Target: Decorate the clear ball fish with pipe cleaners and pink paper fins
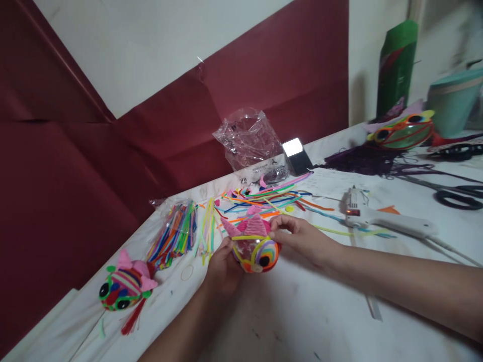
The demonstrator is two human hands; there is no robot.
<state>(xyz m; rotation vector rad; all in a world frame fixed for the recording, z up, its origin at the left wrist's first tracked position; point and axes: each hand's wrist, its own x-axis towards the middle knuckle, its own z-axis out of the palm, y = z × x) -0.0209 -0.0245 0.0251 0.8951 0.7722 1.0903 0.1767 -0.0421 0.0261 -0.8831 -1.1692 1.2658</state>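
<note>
Between my two hands is a small craft fish (251, 246) with a clear body, yellow and orange pipe-cleaner trim, a round black-centred eye and pink fins on top. My left hand (224, 264) grips its left side, with the thumb at the edge and the other fingers mostly hidden beneath. At the upper right, my right hand (292, 234) pinches the fish near the pink fin. Behind it, loose pipe cleaners (260, 198) in many colours lie across the white table (302, 311).
A finished-looking craft fish (123, 286) sits at the left beside a bag of pipe cleaners (177, 229). To the right lie a white glue gun (392, 221) with its cord and black-handled scissors (458, 196). Another craft fish (407, 133) rests near a green bottle (398, 68).
</note>
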